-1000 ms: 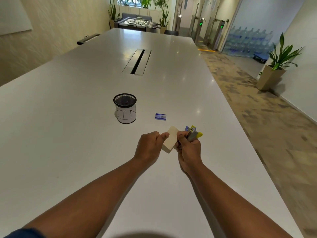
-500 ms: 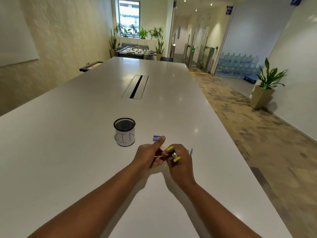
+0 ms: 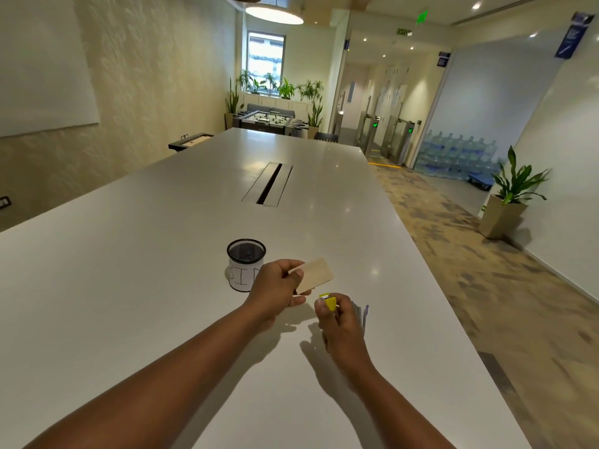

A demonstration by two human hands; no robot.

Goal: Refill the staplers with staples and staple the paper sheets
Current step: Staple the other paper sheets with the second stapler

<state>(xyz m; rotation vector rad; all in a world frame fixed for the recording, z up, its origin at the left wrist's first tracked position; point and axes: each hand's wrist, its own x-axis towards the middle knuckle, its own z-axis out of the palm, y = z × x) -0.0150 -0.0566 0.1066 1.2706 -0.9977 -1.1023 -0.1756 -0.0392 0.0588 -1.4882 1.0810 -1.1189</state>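
Left hand (image 3: 275,286) pinches paper sheets (image 3: 316,275); right hand (image 3: 343,322) grips yellow stapler (image 3: 330,302) above the white table (image 3: 129,286), near its right edge.

Both bare arms are reaching forward over the table. The left hand (image 3: 278,286) is lifting up a little, with thumb and fingers pinching a card (image 3: 316,274). The right hand (image 3: 343,322) is sitting lower and just beside it, fingers curling round a stapler (image 3: 330,302).

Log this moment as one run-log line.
left hand: pinches beige paper sheets | right hand: grips small yellow stapler | black mesh cup: on table
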